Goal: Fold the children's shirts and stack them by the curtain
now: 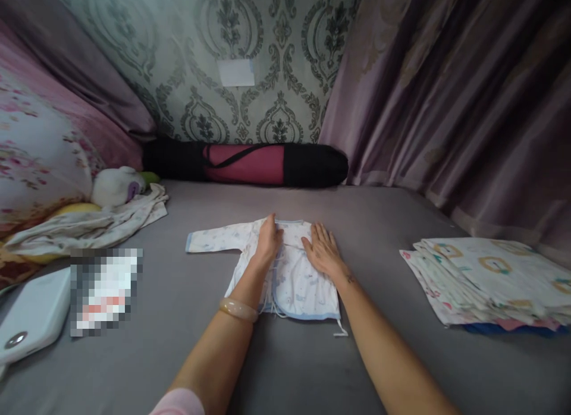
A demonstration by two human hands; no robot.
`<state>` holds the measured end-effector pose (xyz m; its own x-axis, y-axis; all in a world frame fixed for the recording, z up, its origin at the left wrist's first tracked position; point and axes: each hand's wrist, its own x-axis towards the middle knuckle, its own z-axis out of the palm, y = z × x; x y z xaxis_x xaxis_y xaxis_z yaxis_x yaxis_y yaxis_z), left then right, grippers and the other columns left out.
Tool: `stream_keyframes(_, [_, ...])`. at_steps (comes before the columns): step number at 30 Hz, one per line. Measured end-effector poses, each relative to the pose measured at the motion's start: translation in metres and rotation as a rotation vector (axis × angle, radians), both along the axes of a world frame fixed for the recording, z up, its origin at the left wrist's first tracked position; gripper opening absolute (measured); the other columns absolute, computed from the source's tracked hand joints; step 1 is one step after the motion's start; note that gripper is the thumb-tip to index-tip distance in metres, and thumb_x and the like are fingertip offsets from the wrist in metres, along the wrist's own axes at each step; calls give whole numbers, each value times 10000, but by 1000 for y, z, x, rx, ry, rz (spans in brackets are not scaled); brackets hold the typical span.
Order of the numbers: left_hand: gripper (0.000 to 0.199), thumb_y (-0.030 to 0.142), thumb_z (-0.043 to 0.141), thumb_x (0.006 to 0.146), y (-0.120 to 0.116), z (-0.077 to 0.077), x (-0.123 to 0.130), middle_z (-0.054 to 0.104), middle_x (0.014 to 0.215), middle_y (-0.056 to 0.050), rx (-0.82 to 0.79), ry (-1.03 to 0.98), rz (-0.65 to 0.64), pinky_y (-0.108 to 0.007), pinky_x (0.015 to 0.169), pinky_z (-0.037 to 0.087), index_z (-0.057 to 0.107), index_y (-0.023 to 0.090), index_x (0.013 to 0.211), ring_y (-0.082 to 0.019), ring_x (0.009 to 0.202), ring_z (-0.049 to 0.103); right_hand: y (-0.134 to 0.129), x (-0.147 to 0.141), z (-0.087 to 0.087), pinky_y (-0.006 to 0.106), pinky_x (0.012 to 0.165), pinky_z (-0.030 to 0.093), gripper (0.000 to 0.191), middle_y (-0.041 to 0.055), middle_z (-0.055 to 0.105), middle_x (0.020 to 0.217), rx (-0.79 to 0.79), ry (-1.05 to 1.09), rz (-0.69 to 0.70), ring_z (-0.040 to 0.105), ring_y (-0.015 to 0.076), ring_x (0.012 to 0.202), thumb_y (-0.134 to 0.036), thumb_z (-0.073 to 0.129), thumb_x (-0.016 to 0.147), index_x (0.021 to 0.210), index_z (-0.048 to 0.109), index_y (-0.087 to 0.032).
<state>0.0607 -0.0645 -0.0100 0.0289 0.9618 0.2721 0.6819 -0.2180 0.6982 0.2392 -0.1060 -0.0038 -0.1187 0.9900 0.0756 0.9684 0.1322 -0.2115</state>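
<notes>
A small white baby shirt point(297, 284) with pale blue trim and a faint print lies front up on the grey sheet. Its left-side sleeve point(216, 238) stretches out flat, while no sleeve sticks out on the right side. Thin white ties hang along the front opening and at the lower right corner. Resting on edge on the upper chest, my left hand point(268, 241) has its fingers stretched forward and holds nothing that I can see. My right hand point(322, 250) lies flat, palm down, on the shirt's upper right edge, thumb apart from the fingers.
At right is a stack of folded printed cloths point(491, 278). A white device point(35, 314), a blurred-out item point(107, 293), a crumpled cloth point(98, 225) and a plush toy point(116, 186) are at left. A black and pink roll bag point(245, 163) lies along the wall.
</notes>
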Motion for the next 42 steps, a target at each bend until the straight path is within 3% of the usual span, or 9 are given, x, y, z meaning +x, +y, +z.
stream_keyframes(5, [457, 156, 520, 825, -2, 9, -2, 617, 1099, -141, -26, 121, -15, -347, 913, 436, 466, 106, 1276, -235, 1053, 569, 2, -2, -3, 437, 1144, 150, 694, 194, 211, 1550, -6, -34, -5, 175, 299, 1431, -467, 206, 971, 1477, 253, 6])
stream_keyframes(9, [345, 308, 564, 863, 1, 30, -31, 641, 1064, -123, -96, 107, 45, -314, 846, 463, 572, 141, 1165, -222, 962, 615, 4, -2, -3, 430, 1149, 136, 689, 178, 188, 1561, -49, -44, -24, 153, 285, 1438, -462, 209, 969, 1484, 237, -5])
stream_keyframes(15, [291, 324, 545, 865, -11, 58, -118, 634, 1127, -168, -171, 155, 466, -385, 918, 426, 616, 150, 1088, -305, 1105, 565, 10, -7, 14, 482, 1141, 128, 670, 194, 178, 1560, -141, -70, -29, 148, 290, 1440, -453, 225, 964, 1485, 245, -31])
stream_keyframes(20, [297, 285, 592, 784, -22, 53, -153, 564, 1209, -233, -336, 55, 768, -527, 889, 414, 618, 142, 1043, -416, 1159, 503, 7, -49, 24, 453, 1157, 77, 655, 165, 192, 1563, -53, -26, 146, 130, 255, 1448, -440, 158, 974, 1489, 246, -44])
stream_keyframes(26, [324, 164, 631, 628, -15, 35, -166, 587, 1153, -217, -366, -49, 847, -548, 856, 422, 628, 176, 952, -427, 1143, 498, 7, -76, 10, 434, 1160, 86, 693, 149, 145, 1575, -127, -22, 212, 84, 240, 1456, -479, 154, 965, 1505, 188, -46])
stream_keyframes(30, [308, 138, 608, 649, -13, 33, -174, 573, 1208, -219, -445, -13, 846, -547, 907, 376, 626, 171, 955, -408, 1176, 493, 13, -80, 19, 460, 1151, 113, 679, 172, 215, 1554, -189, -54, 214, 162, 276, 1441, -456, 202, 961, 1485, 248, -27])
stream_keyframes(34, [256, 96, 607, 641, -13, 35, -178, 615, 1127, -230, -505, -25, 802, -538, 925, 350, 628, 156, 890, -402, 1136, 539, 17, -109, 29, 434, 1156, 87, 614, 173, 289, 1530, -67, -26, 260, 198, 267, 1430, -380, 206, 972, 1456, 319, -20])
stream_keyframes(39, [149, 201, 648, 641, -11, 31, -184, 652, 988, -179, -394, -76, 786, -566, 890, 368, 604, 185, 782, -424, 1092, 548, 23, -150, 23, 419, 1159, 95, 624, 173, 241, 1548, -110, 29, 342, 152, 268, 1442, -377, 223, 973, 1471, 273, -3])
stream_keyframes(42, [129, 270, 606, 698, -8, 28, -190, 637, 800, -104, -241, -149, 730, -456, 798, 458, 592, 184, 793, -331, 925, 611, 26, -158, 18, 429, 1157, 97, 653, 184, 203, 1557, -157, 56, 305, 141, 278, 1443, -412, 193, 977, 1476, 251, 5])
